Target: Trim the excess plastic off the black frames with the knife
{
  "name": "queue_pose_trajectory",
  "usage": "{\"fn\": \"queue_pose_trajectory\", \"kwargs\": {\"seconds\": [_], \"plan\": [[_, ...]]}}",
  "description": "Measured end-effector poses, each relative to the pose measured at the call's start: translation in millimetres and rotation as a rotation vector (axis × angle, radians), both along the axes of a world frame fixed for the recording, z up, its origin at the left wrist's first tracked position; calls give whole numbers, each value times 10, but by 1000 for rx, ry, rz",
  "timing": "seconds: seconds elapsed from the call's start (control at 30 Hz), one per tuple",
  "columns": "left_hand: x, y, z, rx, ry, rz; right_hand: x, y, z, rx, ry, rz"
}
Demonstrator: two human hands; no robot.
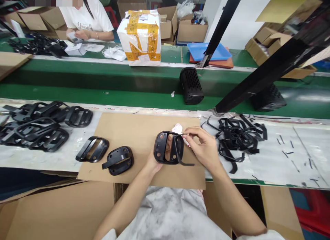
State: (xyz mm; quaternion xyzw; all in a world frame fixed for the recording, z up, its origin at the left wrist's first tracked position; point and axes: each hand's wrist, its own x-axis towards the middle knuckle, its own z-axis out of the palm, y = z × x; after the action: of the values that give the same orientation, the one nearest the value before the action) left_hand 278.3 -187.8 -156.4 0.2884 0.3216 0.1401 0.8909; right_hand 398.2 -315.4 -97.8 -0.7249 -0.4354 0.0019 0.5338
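My left hand grips a black oval plastic frame from below, holding it upright over a sheet of brown cardboard. My right hand pinches a thin black strip that curls off the frame's right edge. A small white scrap lies just behind the frame. Two more black frame parts lie on the cardboard to the left.
A pile of black frames sits at far left, a heap of black trimmed strips at right. Beyond runs a green conveyor belt with a black perforated cylinder. A person in white sits across, near taped box and blue tray.
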Motion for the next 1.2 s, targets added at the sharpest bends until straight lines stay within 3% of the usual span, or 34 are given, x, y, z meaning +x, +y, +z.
{"fn": "queue_pose_trajectory", "kwargs": {"seconds": [0.13, 0.27, 0.47, 0.7, 0.87, 1.0, 1.2], "plan": [[1, -18, 40, 87, 24, 9, -45, 73, -100, 9, 15, 15], [30, -77, 131, 111, 19, 26, -132, 124, -205, 1, 30, -66], [-2, -155, 125, 120, 48, 81, -231, 118, -337, -15, 38, -162], [-9, -202, 284, 134, 11, -49, -304, 62, -497, 80, 225, -203], [18, -231, 234, 83, 30, 12, -304, -36, -473, 147, 370, -80], [-13, -264, 146, 192, 5, -42, -399, -136, -409, -24, 424, 85], [-66, -217, 134, 378, -10, -124, -509, -88, -353, -53, 260, -55]]}}
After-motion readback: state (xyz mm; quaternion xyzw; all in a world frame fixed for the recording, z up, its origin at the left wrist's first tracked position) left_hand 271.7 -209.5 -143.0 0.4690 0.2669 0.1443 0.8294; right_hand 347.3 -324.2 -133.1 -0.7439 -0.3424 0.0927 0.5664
